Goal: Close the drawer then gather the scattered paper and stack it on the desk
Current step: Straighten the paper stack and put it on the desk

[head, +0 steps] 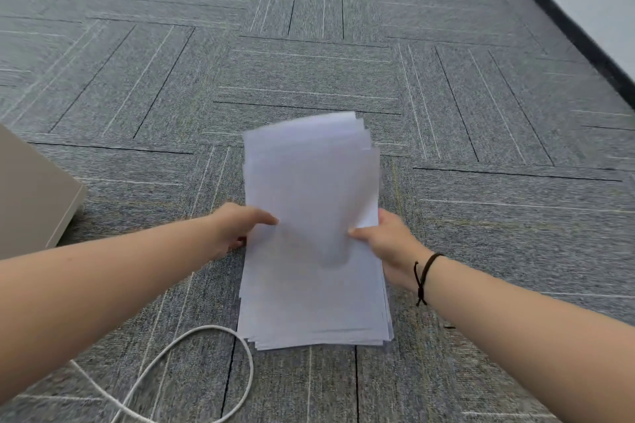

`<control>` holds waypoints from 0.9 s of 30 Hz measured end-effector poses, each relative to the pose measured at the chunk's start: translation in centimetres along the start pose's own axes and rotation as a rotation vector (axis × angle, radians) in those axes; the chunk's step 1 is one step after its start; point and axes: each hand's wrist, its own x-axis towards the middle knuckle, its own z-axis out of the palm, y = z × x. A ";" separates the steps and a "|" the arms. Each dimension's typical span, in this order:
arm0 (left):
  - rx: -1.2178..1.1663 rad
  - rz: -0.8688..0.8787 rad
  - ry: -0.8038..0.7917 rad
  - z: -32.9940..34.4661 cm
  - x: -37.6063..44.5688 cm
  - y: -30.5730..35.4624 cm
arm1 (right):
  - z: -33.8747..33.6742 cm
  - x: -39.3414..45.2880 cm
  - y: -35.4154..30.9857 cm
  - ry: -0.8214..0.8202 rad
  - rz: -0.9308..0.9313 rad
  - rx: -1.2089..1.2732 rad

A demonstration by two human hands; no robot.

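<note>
A thick stack of white paper is held over the grey carpet, its far end blurred and fanned a little. My left hand grips the stack's left edge, thumb on top. My right hand, with a dark cord on the wrist, grips the right edge, thumb pressed on the top sheet. The sheets are roughly lined up, with their near edges slightly staggered. No drawer front or desk top is in view.
A beige cabinet corner stands at the left on the carpet. A white cable loops on the floor just near the stack's lower left. A dark skirting board and white wall run along the upper right.
</note>
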 end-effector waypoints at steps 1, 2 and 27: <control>-0.050 0.019 -0.050 0.1 -0.5 0.2 | -0.5 -0.4 -0.6 -0.025 -0.026 0.031; -0.112 0.041 -0.120 0.2 -1.1 0.5 | -1.1 -0.8 -1.2 -0.051 -0.051 0.052; -0.162 0.557 -0.167 5.0 -7.5 6.2 | -6.2 -4.9 -4.8 0.049 -0.345 0.115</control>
